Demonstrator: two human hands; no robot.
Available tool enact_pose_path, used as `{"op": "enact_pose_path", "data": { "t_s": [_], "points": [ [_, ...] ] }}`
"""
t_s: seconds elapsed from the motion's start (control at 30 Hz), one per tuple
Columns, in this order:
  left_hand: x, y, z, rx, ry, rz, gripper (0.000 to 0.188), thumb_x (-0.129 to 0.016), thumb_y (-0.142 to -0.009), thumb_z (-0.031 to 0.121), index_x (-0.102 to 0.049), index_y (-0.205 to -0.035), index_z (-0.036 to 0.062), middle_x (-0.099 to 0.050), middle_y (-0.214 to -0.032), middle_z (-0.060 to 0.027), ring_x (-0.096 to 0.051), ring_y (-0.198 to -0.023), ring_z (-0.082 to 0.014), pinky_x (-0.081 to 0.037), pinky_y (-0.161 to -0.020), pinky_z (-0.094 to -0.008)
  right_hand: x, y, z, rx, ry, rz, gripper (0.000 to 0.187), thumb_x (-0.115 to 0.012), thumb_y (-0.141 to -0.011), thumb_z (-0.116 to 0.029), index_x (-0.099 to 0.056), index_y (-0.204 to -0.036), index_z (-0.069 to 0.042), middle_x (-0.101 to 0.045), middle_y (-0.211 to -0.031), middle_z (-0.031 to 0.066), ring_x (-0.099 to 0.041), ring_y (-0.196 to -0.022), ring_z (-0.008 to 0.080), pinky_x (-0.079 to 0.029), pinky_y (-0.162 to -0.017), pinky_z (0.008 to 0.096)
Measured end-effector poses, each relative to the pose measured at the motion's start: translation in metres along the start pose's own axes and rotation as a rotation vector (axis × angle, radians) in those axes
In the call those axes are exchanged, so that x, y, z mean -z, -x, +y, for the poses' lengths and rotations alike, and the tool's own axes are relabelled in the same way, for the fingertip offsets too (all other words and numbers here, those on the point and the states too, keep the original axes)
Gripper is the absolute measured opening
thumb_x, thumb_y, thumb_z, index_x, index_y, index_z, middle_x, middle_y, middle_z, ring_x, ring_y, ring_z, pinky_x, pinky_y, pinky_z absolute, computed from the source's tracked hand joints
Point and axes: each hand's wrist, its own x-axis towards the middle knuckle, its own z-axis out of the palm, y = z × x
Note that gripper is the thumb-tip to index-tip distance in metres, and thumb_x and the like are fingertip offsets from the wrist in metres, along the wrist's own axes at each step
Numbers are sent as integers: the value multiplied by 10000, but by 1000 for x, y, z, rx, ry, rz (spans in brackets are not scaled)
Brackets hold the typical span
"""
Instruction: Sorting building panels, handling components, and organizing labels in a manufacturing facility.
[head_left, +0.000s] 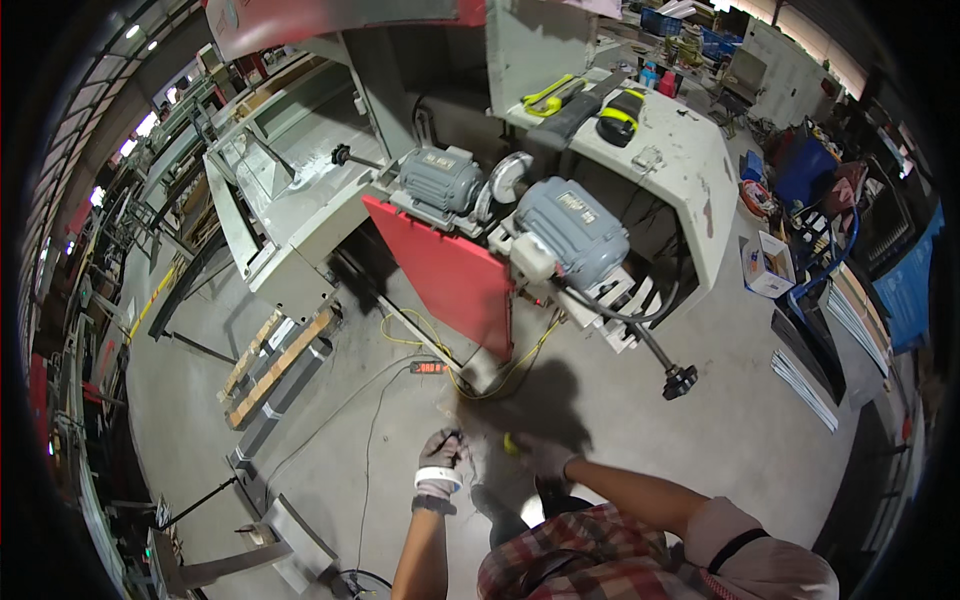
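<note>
My left hand, in a greyish glove, is held low over the floor with its fingers curled. Whatever small dark thing sits at its fingertips is too small to name. A white ring like a tape roll circles that wrist, above a dark band. To its right is my right hand, also gloved and smeared by motion. A small yellow object shows at its fingers; its kind is unclear. Beyond both hands stands a machine with a red panel, a smaller grey motor and a larger one.
On the machine's pale top lie yellow-green cutters and a black-and-yellow tool. A power strip and cables lie on the floor. Wooden bars are at the left. A black knob juts out low on the right.
</note>
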Motion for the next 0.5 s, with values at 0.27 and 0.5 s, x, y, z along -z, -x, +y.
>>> {"op": "enact_pose_path", "data": {
  "t_s": [0.27, 0.5],
  "points": [
    [45, -19, 30, 272, -679, -346, 354, -588, -832, 94, -556, -1182, 63, -623, -999, -71, -571, -874, -187, -470, -771, -280, 87, -42, -44, -600, -307, 6, 482, -539, -825, -220, -430, -1290, -161, -629, -720, 145, -627, -639, 309, -506, -602, 394],
    [38, 43, 42, 142, -1877, -261, 437, -569, -815, 358, -546, -1224, 204, -664, -989, -108, -605, -988, -236, -270, -1057, -424, 64, 2, -27, -517, -320, -215, 366, -529, -806, -195, -489, -1160, -113, -607, -762, 140, -614, -585, 232, -491, -529, 353]
  ]
}}
